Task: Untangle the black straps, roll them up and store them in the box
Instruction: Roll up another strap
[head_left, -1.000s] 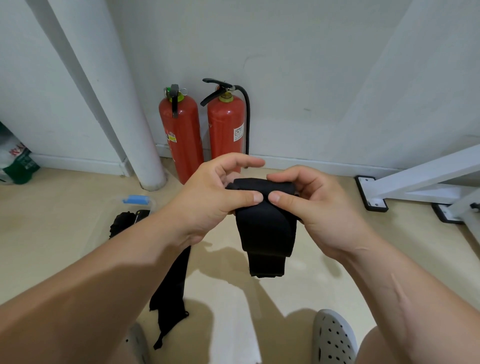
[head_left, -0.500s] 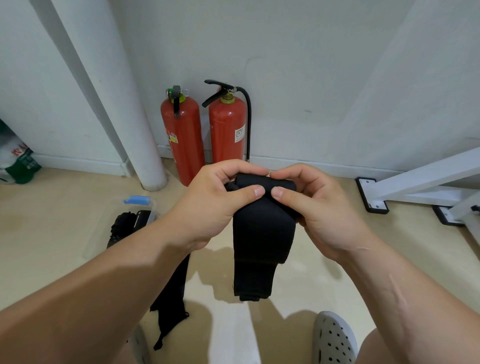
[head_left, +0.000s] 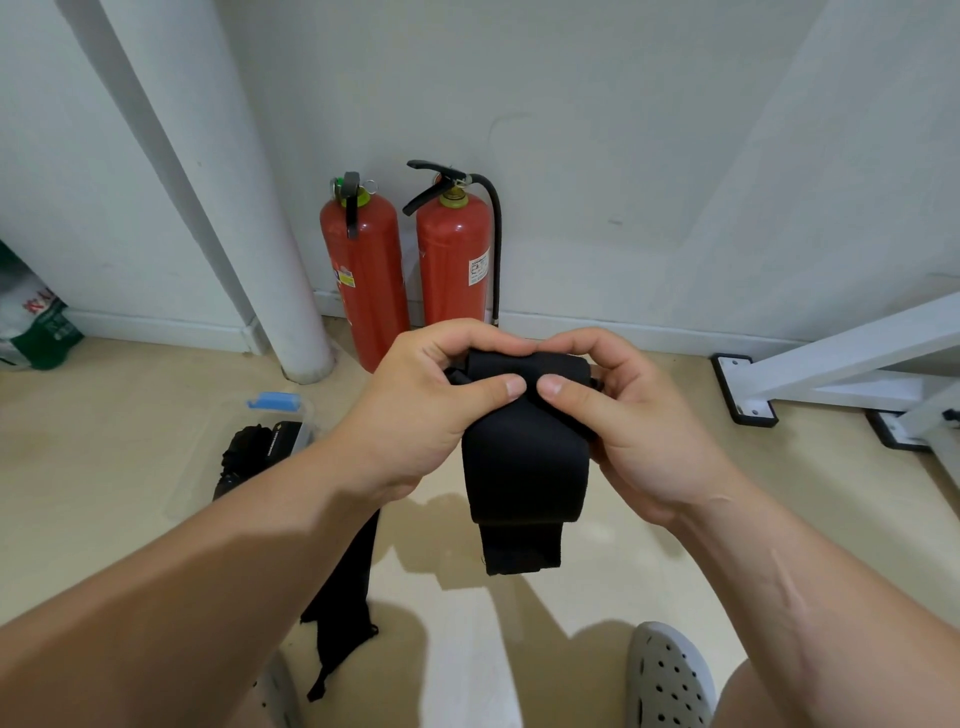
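A wide black strap (head_left: 524, 467) hangs in front of me, its upper end wound into a small roll pinched by both hands. My left hand (head_left: 421, 415) grips the roll's left side, thumb on the front. My right hand (head_left: 639, 415) grips the right side, thumb meeting the left thumb. The loose tail ends well above the floor. A second black strap (head_left: 343, 603) lies stretched on the floor under my left forearm. A clear plastic box (head_left: 291, 415) with a blue latch stands on the floor at the left, with black straps (head_left: 249, 452) inside.
Two red fire extinguishers (head_left: 363, 280) stand against the white wall beside a white pipe (head_left: 291, 291). A white metal frame with black feet (head_left: 748, 384) is at the right. A green-and-white bag (head_left: 36, 322) sits far left. My grey perforated shoe (head_left: 670, 680) is below.
The hanging tail has grown shorter than half a second ago as the roll at the top took up more strap; both hands sit slightly closer together on the roll.
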